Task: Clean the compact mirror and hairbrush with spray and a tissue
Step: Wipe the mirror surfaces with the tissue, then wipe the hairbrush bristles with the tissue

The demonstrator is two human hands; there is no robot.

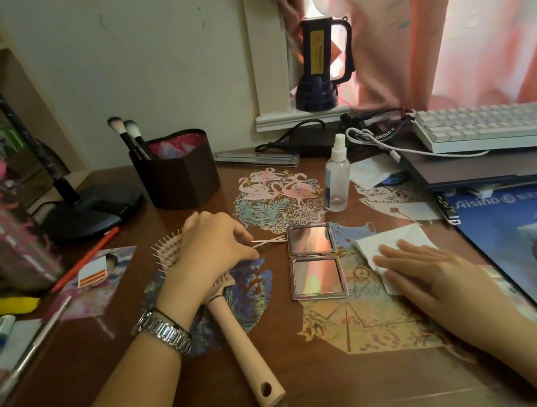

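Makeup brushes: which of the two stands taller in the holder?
The left brush: its bristle head sits higher than the right brush beside it in the holder.

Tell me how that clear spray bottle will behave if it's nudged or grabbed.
The spray bottle stands upright, tall on a narrow base, so a sideways nudge would probably tip it. It looks nearly empty, so it is likely light. Its smooth round plastic body may roll toward the compact mirror once it falls.

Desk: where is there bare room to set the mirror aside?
Bare wood lies along the near edge, between the hairbrush handle and the right hand. Crowded: behind the mirror, hairpins and the spray bottle; the tissue to its right.
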